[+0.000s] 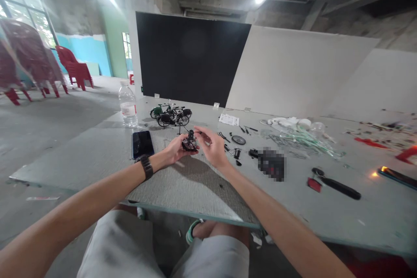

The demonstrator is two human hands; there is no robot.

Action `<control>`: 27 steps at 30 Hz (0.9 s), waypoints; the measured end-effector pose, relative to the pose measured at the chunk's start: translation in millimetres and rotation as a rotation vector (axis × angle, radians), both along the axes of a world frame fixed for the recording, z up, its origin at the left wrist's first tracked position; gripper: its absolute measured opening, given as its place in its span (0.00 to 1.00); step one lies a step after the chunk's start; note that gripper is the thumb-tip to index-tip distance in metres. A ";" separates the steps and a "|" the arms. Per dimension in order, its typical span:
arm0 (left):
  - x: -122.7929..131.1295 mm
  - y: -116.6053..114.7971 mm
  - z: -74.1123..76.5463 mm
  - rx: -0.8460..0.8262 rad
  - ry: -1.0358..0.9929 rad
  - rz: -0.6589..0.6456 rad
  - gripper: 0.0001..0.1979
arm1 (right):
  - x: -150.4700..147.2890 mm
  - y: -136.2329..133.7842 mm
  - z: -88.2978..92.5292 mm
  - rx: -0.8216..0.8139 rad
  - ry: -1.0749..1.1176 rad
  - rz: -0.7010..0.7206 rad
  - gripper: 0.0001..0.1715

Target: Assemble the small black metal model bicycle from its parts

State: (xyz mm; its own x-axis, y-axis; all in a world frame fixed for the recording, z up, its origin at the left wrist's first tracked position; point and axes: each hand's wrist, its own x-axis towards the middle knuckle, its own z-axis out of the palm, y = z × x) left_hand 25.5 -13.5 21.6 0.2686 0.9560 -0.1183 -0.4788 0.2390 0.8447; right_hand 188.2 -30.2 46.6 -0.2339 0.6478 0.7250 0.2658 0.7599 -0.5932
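My left hand [176, 148] cradles a small black model bicycle wheel assembly [189, 142] in its fingers, above the grey table [87, 169]. My right hand [211, 147] is beside it, with curled fingers reaching over the top of the model. I cannot tell whether those fingers pinch a small part. Two finished model bicycles [171, 115] stand farther back on the table. To the right of my right hand lie a loose black model wheel [239, 140] and several small black parts [232, 151]. A black smartphone [142, 144] lies next to my left wrist.
A plastic water bottle [127, 105] stands at the table's far left. A paper sheet [228, 119], a plastic parts frame [302, 141], a black-handled tool [339, 188] and a second phone [397, 178] lie on the right. Red stacked chairs [73, 67] stand behind on the left.
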 end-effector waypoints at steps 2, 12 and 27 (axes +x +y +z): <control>0.1 1.1 -0.2 -0.006 0.001 -0.010 0.11 | -0.8 -0.8 -0.2 0.052 -0.003 -0.033 0.19; 1.1 -5.0 5.7 -0.028 0.016 0.007 0.12 | 0.5 0.0 -3.0 0.061 -0.024 -0.097 0.16; 2.0 -4.8 3.9 -0.027 0.013 0.031 0.10 | -0.1 1.3 -8.8 0.160 -0.049 -0.113 0.16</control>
